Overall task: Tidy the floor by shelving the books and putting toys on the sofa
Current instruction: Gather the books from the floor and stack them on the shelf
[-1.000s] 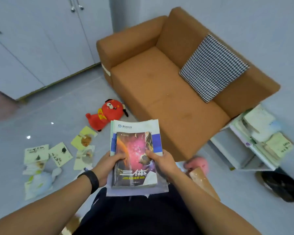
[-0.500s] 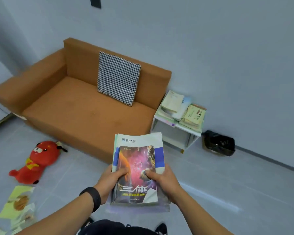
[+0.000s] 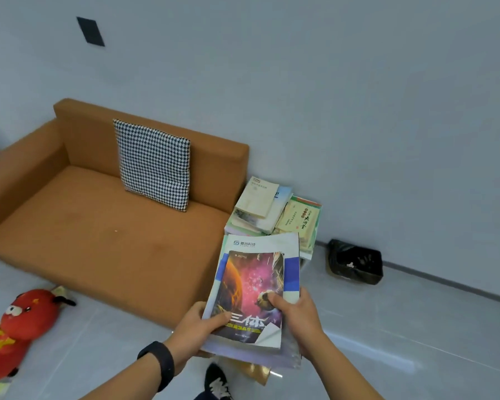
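Observation:
I hold a stack of books (image 3: 254,287) in front of me, a space-themed cover on top of a larger white and blue one. My left hand (image 3: 197,327) grips the stack's left edge, thumb on the cover. My right hand (image 3: 293,316) grips its right edge, thumb on top. Just beyond the stack stands a low white shelf (image 3: 308,255) beside the orange sofa (image 3: 98,226), with several books (image 3: 272,209) piled on it. A red plush toy (image 3: 20,321) lies on the floor at the lower left.
A houndstooth cushion (image 3: 153,166) leans on the sofa back. A black bin (image 3: 355,265) sits by the wall right of the shelf. Grey tiled floor (image 3: 416,327) spreads to the right. My shoe (image 3: 218,382) shows below the stack.
My view has swung right and moved nearer the shelf, so the held stack now overlaps its front. The scattered papers have nearly left the frame. Both hands keep their grip.

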Demonstrator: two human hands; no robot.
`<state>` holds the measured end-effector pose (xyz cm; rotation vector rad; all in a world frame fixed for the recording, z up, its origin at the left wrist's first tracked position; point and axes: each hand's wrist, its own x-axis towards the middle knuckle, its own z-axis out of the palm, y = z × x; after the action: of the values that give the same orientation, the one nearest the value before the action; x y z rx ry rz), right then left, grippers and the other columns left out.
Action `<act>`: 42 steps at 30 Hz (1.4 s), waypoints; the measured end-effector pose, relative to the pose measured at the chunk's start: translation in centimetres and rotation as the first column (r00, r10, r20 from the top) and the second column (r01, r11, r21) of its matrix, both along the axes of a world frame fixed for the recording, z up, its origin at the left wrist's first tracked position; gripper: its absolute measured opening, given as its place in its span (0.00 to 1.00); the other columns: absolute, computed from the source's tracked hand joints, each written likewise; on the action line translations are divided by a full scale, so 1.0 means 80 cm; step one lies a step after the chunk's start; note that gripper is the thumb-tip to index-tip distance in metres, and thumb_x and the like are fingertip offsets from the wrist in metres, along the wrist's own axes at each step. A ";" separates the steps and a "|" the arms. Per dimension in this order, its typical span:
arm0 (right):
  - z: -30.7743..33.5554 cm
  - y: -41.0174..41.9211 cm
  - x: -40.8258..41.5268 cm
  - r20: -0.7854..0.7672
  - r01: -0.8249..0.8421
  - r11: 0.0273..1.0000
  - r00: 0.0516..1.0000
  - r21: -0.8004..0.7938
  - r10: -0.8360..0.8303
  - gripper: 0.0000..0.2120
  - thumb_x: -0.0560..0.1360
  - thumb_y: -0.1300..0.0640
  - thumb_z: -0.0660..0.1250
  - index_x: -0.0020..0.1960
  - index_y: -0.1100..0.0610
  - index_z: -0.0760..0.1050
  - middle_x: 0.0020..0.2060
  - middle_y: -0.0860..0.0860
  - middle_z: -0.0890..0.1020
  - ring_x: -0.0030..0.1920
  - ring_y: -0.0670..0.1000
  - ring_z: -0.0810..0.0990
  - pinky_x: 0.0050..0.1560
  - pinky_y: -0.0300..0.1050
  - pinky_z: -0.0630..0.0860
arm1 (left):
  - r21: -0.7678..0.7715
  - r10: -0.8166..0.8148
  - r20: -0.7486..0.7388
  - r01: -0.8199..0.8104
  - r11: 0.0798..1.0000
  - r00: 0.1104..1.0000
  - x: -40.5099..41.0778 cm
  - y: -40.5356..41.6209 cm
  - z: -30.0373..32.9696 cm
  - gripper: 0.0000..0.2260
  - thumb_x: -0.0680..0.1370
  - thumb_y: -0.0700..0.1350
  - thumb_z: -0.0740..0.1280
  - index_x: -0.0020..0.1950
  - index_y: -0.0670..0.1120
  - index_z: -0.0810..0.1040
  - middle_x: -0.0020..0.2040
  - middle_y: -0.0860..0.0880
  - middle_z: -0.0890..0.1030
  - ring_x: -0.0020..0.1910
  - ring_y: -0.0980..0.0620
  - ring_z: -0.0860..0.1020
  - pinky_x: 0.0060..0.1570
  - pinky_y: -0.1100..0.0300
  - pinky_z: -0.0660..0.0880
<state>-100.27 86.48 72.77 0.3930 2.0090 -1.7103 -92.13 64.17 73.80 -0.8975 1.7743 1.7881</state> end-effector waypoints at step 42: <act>-0.345 0.116 -0.640 0.327 -0.325 0.696 0.935 0.641 0.136 0.41 0.71 0.45 0.77 0.76 0.60 0.63 0.70 0.60 0.71 0.65 0.63 0.75 0.62 0.57 0.74 | -0.283 -0.328 0.435 0.473 0.834 0.839 -0.580 0.145 -0.309 0.25 0.82 0.48 0.61 0.80 0.48 0.62 0.77 0.46 0.68 0.73 0.43 0.69 0.70 0.50 0.69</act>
<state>-151.50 95.79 45.14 0.5334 2.3120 -0.6529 -138.53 75.77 49.05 -0.8444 1.9048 0.9434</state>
